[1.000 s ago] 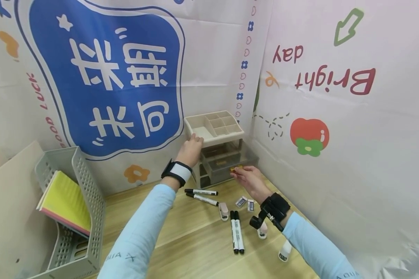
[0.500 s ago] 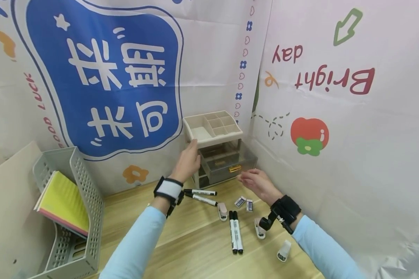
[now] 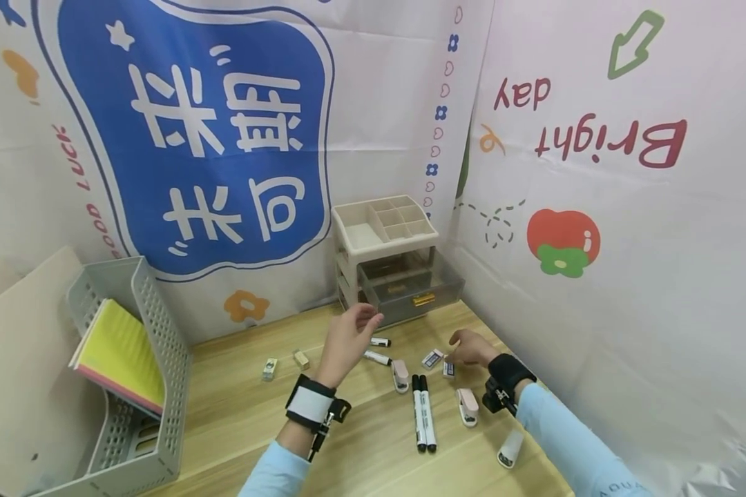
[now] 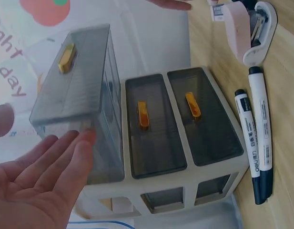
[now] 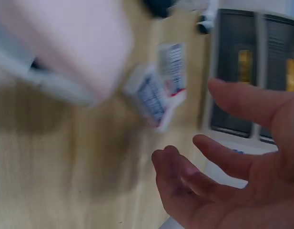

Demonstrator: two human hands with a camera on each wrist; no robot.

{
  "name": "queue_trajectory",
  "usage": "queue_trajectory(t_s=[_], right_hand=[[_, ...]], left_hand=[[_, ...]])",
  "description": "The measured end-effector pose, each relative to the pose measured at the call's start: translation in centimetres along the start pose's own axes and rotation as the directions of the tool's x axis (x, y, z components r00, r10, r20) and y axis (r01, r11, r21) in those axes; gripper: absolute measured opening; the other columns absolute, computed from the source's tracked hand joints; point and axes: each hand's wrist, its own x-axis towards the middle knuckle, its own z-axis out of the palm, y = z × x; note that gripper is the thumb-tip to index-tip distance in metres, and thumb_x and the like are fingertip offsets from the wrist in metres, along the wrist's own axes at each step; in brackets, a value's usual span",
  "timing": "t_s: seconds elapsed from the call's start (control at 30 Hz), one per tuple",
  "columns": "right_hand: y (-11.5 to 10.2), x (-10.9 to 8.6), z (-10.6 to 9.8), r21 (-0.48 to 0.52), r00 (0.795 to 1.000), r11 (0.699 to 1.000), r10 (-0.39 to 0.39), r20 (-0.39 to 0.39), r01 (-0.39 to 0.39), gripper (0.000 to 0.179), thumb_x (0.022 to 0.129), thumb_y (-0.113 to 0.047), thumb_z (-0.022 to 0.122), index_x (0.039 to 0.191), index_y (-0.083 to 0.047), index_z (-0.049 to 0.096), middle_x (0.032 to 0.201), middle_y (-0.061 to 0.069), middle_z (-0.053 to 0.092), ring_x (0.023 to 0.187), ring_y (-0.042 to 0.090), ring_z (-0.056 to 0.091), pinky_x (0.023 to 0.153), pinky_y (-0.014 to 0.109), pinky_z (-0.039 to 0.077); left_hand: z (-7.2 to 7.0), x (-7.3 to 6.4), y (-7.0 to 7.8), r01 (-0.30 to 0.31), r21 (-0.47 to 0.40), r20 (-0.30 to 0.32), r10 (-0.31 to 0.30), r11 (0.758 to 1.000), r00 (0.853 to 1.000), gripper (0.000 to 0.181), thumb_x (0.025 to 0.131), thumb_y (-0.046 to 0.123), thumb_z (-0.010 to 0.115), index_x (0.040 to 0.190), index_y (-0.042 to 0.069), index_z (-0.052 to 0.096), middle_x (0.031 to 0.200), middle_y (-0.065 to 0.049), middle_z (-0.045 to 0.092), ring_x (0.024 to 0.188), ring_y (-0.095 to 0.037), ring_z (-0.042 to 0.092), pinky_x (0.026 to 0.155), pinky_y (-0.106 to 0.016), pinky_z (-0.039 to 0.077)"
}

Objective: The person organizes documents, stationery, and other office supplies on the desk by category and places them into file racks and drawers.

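A cream desk organizer (image 3: pixel 354 250) stands in the back corner, and its upper grey see-through drawer (image 3: pixel 398 307) with a gold handle is pulled out. My left hand (image 3: pixel 346 345) is in front of the drawer, fingers relaxed and holding nothing; whether its fingertips touch the drawer I cannot tell. In the left wrist view two more drawers (image 4: pixel 156 129) are closed. My right hand (image 3: pixel 474 347) hovers by two small white-and-blue erasers (image 3: pixel 432 359), its fingers loosely bent around nothing. Those erasers (image 5: pixel 151 98) look blurred beside the fingers in the right wrist view.
Two pink mini staplers (image 3: pixel 467 406), a white one (image 3: pixel 510 449) and several markers (image 3: pixel 424 414) lie on the wooden table (image 3: pixel 236 407). Two small yellowish blocks (image 3: pixel 269 369) are left of my left hand. A grey file holder (image 3: pixel 161 338) with yellow notebooks (image 3: pixel 124 352) stands at left.
My right hand let go of the drawer's gold handle and moved down to the erasers. My left hand left the organizer's edge and came down toward me. The drawer stays out.
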Motion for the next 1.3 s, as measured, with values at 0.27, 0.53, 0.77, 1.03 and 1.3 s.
queue_trajectory(t_s=[0.27, 0.53, 0.77, 1.03, 1.3], right_hand=[[-0.4, 0.5, 1.9, -0.245, 0.999, 0.969, -0.03, -0.027, 0.023, 0.027, 0.071, -0.011, 0.079, 0.091, 0.0, 0.064, 0.085, 0.009, 0.063, 0.075, 0.021, 0.056, 0.068, 0.033, 0.049], [-0.2, 0.5, 2.3, -0.221, 0.999, 0.975, -0.039, -0.033, 0.03, 0.027, 0.069, -0.007, 0.077, 0.085, 0.0, 0.057, 0.078, 0.008, 0.057, 0.069, 0.021, 0.05, 0.061, 0.03, 0.044], [0.1, -0.4, 2.3, -0.106, 0.987, 0.988, -0.124, -0.105, 0.112, 0.031, 0.064, -0.002, 0.077, 0.085, 0.001, 0.055, 0.075, 0.008, 0.056, 0.066, 0.019, 0.051, 0.056, 0.027, 0.042], [-1.4, -3.0, -0.7, 0.126, 0.953, 0.947, -0.285, -0.103, 0.297, 0.02, 0.072, -0.001, 0.072, 0.088, -0.001, 0.06, 0.077, 0.008, 0.066, 0.068, 0.014, 0.06, 0.058, 0.029, 0.05], [-7.3, -6.1, -5.0, 0.352, 0.9, 0.844, -0.435, 0.009, 0.404, 0.023, 0.081, -0.004, 0.067, 0.101, 0.003, 0.058, 0.088, 0.014, 0.064, 0.078, 0.02, 0.062, 0.071, 0.033, 0.054]], left_hand=[[0.5, 0.0, 0.6, -0.029, 0.078, -0.027, 0.032, 0.997, 0.999, 0.023, 0.085, 0.018, 0.068, 0.102, 0.003, 0.064, 0.093, -0.008, 0.07, 0.082, -0.016, 0.068, 0.071, -0.025, 0.054], [1.2, 0.8, 0.4, -0.032, 0.157, -0.097, 0.047, 0.987, 0.994, 0.013, 0.083, 0.016, 0.07, 0.093, 0.008, 0.065, 0.085, -0.003, 0.07, 0.073, -0.011, 0.065, 0.062, -0.021, 0.052], [1.3, 0.9, 0.3, -0.034, 0.185, -0.109, 0.055, 0.982, 0.993, 0.008, 0.083, 0.014, 0.07, 0.089, 0.01, 0.066, 0.08, -0.002, 0.069, 0.067, -0.009, 0.063, 0.057, -0.018, 0.049], [1.5, 0.9, 0.4, -0.059, 0.201, -0.105, 0.081, 0.978, 0.991, 0.007, 0.083, 0.012, 0.069, 0.088, 0.009, 0.065, 0.079, -0.002, 0.069, 0.067, -0.008, 0.062, 0.056, -0.016, 0.048], [1.1, 0.6, 0.3, -0.052, 0.207, -0.112, 0.076, 0.977, 0.991, 0.007, 0.083, 0.012, 0.069, 0.088, 0.01, 0.065, 0.078, -0.002, 0.068, 0.066, -0.008, 0.062, 0.055, -0.015, 0.048]])
